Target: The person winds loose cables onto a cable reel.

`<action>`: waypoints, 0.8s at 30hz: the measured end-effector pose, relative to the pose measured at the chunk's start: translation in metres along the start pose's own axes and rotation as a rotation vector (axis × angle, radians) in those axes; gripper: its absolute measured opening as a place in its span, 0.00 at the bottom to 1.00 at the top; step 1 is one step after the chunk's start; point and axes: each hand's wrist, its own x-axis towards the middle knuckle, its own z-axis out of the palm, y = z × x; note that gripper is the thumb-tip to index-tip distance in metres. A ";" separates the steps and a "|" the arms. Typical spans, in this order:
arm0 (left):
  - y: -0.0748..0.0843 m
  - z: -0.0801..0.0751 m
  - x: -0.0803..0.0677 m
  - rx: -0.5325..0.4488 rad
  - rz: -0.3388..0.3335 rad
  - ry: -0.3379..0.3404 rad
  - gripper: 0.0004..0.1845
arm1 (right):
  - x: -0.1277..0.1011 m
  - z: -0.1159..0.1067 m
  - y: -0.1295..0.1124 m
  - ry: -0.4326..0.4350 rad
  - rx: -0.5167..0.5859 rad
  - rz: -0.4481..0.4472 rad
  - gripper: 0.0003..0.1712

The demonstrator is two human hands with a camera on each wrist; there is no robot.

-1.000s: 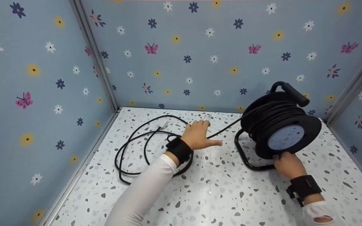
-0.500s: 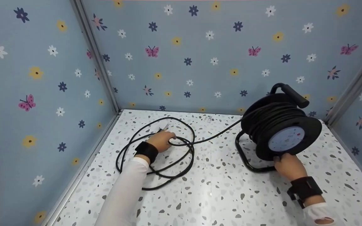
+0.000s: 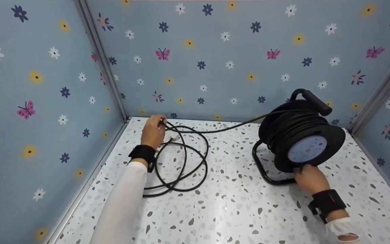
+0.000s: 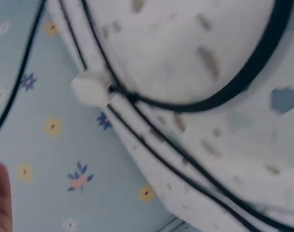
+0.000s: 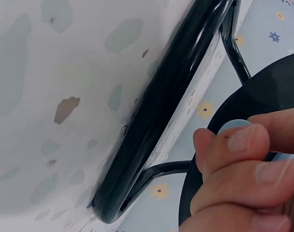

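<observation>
Black extension cable [image 3: 181, 159]: loose loops lie on the speckled tabletop [image 3: 229, 210], left of centre. One strand is lifted off the surface near the back-left corner, pinched in the left hand [image 3: 153, 130], fingers curled round it. From there the cable runs raised and fairly taut to the right, across to the cable reel [image 3: 300, 135]. White plug [image 4: 91, 88] at the cable end sits just beside the left hand, close to the back wall; left wrist view shows it against the tabletop edge, blurred.

Reel stands upright on its black tube frame [image 5: 156, 116], right half of tabletop, carry handle on top, pale blue socket face toward the camera. Right hand [image 3: 310, 178] grips the lower rim of the reel flange, fingertips [image 5: 243, 145] curled over its edge.

Walls: blue panels with flower and butterfly print.
</observation>
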 end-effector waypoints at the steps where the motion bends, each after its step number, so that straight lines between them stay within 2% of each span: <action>1: 0.002 -0.007 0.006 -0.023 -0.025 0.044 0.12 | 0.000 0.000 0.000 -0.002 0.001 0.002 0.24; 3: 0.007 -0.023 0.018 -0.094 -0.099 0.099 0.18 | 0.000 0.000 0.000 -0.012 0.003 0.011 0.24; 6: 0.013 -0.044 0.031 -0.240 -0.171 0.116 0.22 | -0.001 0.000 0.001 -0.025 0.002 0.016 0.24; 10: 0.018 -0.058 0.035 -0.398 -0.196 0.017 0.22 | -0.002 0.000 0.002 -0.025 0.000 0.016 0.24; 12: 0.018 -0.058 0.033 -0.433 -0.186 -0.038 0.32 | -0.002 0.001 0.001 -0.018 0.001 0.016 0.24; 14: 0.016 -0.056 0.029 -0.414 -0.164 -0.067 0.42 | -0.002 0.001 -0.001 -0.016 0.005 0.013 0.24; 16: 0.012 -0.053 0.024 -0.371 -0.129 -0.064 0.46 | -0.001 0.001 -0.003 -0.022 0.010 0.012 0.24; 20: 0.002 -0.052 0.013 -0.239 -0.085 -0.053 0.43 | 0.000 0.002 -0.006 -0.036 0.015 0.012 0.24; 24: -0.008 -0.050 0.000 -0.097 -0.119 -0.146 0.38 | 0.000 0.004 -0.009 -0.047 0.017 0.007 0.24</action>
